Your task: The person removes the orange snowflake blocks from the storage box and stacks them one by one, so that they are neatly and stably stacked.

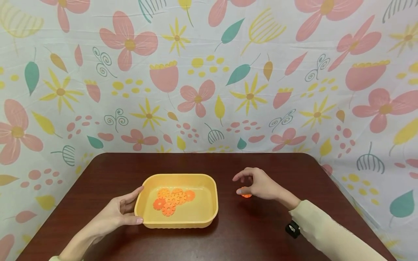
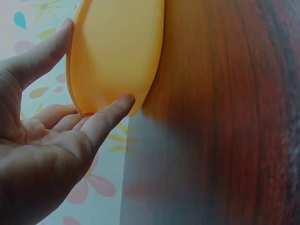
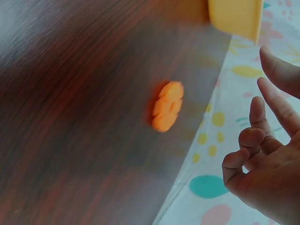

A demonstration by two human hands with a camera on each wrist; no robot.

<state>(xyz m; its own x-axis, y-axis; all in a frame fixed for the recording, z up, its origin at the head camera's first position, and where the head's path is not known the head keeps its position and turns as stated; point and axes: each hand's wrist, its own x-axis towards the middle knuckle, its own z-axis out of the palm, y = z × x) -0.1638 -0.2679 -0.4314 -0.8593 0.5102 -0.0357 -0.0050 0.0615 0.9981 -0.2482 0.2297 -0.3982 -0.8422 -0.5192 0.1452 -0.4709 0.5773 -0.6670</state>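
A shallow yellow tray (image 1: 202,208) stands on the table, with several orange flower-shaped plastic discs (image 1: 173,199) lying overlapped in its left half. My left hand (image 1: 112,214) holds the tray's left end, the thumb at the near corner and a finger at the far one. In the left wrist view, fingertips touch the tray's outer wall (image 2: 117,51). To the right of the tray, my right hand (image 1: 262,185) hovers over a single orange disc (image 1: 246,195), partly hidden by the thumb. The right wrist view shows that disc (image 3: 167,107) lying apart from the fingers, which hold nothing.
The dark brown wooden table (image 1: 228,243) has rounded far corners. Behind it and along its sides hangs a white cloth (image 1: 202,134) printed with flowers and leaves. A small black device (image 1: 292,229) sits at my right wrist.
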